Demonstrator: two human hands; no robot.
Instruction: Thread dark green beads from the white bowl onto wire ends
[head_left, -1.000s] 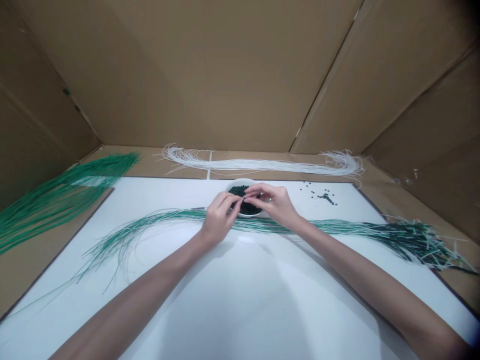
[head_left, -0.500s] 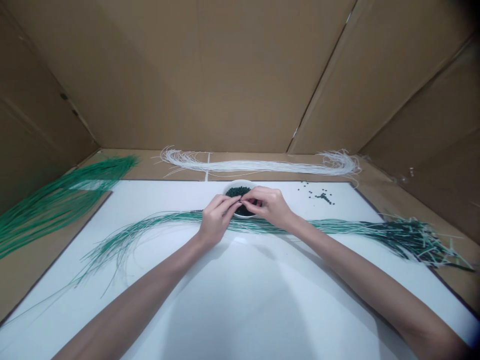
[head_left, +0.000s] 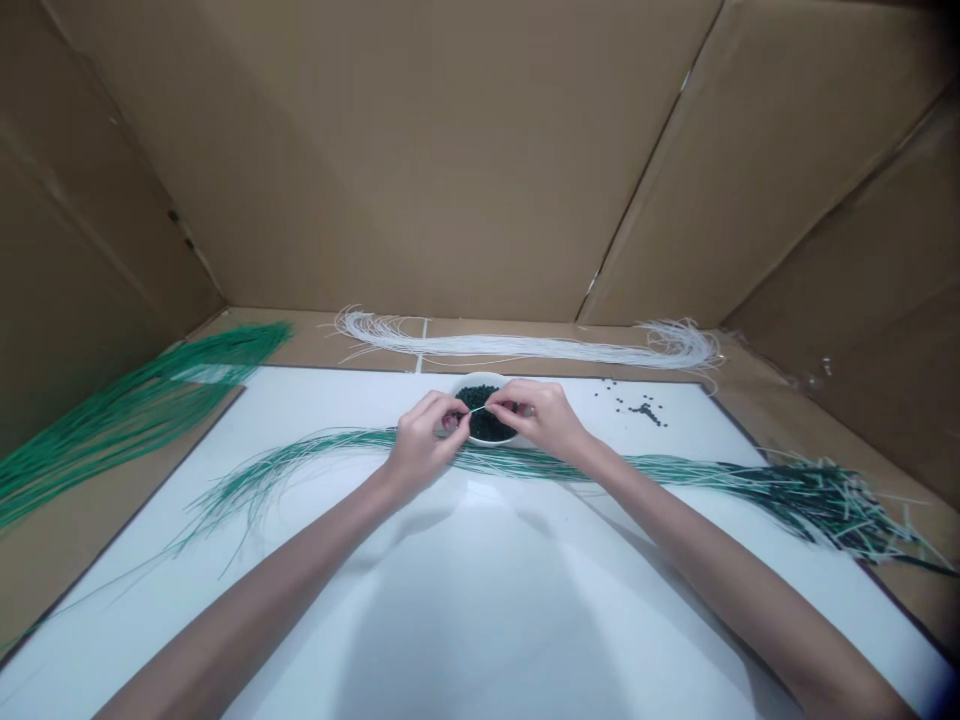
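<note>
- thin pale strand (head_left: 478, 408): short length spans the gap between both hands, above the bowl, kept level & clear of the beads below
- L grip (head_left: 424, 442): at bowl's 9 o'clock, thumb & fingers pressed together, pinching one side of strand
- R grip (head_left: 538, 415): at bowl's 3 o'clock, also pinching strand; fingers hide exact contact pt
- white bowl (head_left: 501, 439): directly under fingertips, so contents are in easy reach of both hands
- dark green beads (head_left: 486, 425): heaped in bowl
- loose dark beads (head_left: 643, 410): small scatter at bowl's 3 o'clock, well apart from it
- green-and-white strands (head_left: 322, 445): long band at bowl's 6 o'clock, passing just below it, under both wrists; R end looks darker & frayed
- white strands (head_left: 525, 346): long hank at 12 o'clock, beyond white board
- green strand bundle (head_left: 142, 410): at 9 o'clock, partly over board's corner
- white board (head_left: 300, 400): lies on brown worktop (head_left: 315, 335), cardboard walls (head_left: 375, 170) rising behind
</note>
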